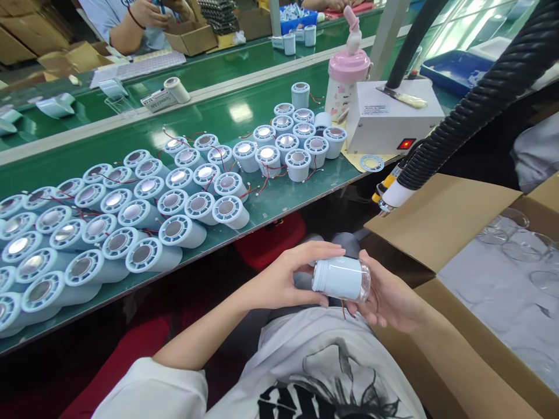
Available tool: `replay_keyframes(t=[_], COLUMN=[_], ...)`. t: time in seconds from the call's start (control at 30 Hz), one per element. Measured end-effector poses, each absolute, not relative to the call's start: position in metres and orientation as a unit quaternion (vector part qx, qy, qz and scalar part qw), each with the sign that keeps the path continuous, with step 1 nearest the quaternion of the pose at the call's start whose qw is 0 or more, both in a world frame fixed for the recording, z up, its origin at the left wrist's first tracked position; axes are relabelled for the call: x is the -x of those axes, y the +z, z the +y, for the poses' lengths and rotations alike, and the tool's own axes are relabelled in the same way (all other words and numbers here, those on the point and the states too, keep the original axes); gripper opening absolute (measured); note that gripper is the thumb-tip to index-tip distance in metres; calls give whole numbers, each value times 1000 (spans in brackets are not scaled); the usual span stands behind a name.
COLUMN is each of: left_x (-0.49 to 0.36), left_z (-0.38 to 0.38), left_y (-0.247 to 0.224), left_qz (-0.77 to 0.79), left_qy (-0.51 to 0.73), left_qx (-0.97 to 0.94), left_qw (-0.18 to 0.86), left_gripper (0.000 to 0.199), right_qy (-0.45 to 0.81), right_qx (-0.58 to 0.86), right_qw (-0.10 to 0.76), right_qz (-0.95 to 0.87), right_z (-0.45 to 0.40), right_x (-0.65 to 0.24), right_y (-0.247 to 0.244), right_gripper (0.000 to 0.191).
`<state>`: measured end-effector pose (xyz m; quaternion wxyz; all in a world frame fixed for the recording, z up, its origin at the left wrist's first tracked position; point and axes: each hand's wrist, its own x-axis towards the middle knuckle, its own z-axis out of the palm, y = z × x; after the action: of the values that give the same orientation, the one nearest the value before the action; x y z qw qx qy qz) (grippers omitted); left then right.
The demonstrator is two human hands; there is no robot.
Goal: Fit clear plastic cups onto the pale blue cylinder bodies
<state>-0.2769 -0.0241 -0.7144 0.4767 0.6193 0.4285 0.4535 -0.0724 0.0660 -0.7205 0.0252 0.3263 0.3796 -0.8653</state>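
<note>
Over my lap, my left hand (297,276) is closed around one end of a light blue cylindrical housing (337,278). My right hand (388,294) grips a clear plastic cover (365,280) at the housing's other end. The housing lies nearly sideways, and the clear cover sits around its right end. Thin dark red wires (345,309) hang beneath it. On the green bench ahead stand many similar light blue housings (182,231), with round metal discs in their slotted tops and thin red wires among them.
A white control box (395,119) with a lit red switch stands beside a pink bottle (348,73). From the right hangs a black corrugated hose (471,105) with a white nozzle. An open carton (441,215) holds clear covers (524,247). A co-worker (135,26) sits across the bench.
</note>
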Motion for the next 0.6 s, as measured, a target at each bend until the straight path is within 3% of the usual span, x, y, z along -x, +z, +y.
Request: replay_keyframes(t=[0.13, 0.23, 0.33, 0.43, 0.5, 0.6], left_x=[272, 270, 270, 271, 273, 276], left_z=[-27, -29, -29, -28, -27, -26], left_y=[-707, -703, -703, -704, -704, -703], left_qz=[465, 482, 480, 465, 457, 441], left_qy=[441, 440, 442, 435, 429, 430], left_qx=[-591, -558, -514, -483, -487, -530], left_qw=[490, 513, 557, 601, 608, 583], left_gripper=[65, 64, 64, 64, 68, 75], right_qy=[-863, -810, -614, -429, -453, -634], right_qx=[-299, -267, -208, -132, -145, -209], right_qw=[40, -93, -258, -296, -281, -232], right_qz=[405, 513, 716, 843, 833, 708], right_z=[64, 63, 65, 68, 68, 63], right_x=[70, 64, 57, 52, 51, 52], right_y=[-724, -729, -734, -736, -735, -731], right_gripper=[77, 67, 65, 49, 46, 56])
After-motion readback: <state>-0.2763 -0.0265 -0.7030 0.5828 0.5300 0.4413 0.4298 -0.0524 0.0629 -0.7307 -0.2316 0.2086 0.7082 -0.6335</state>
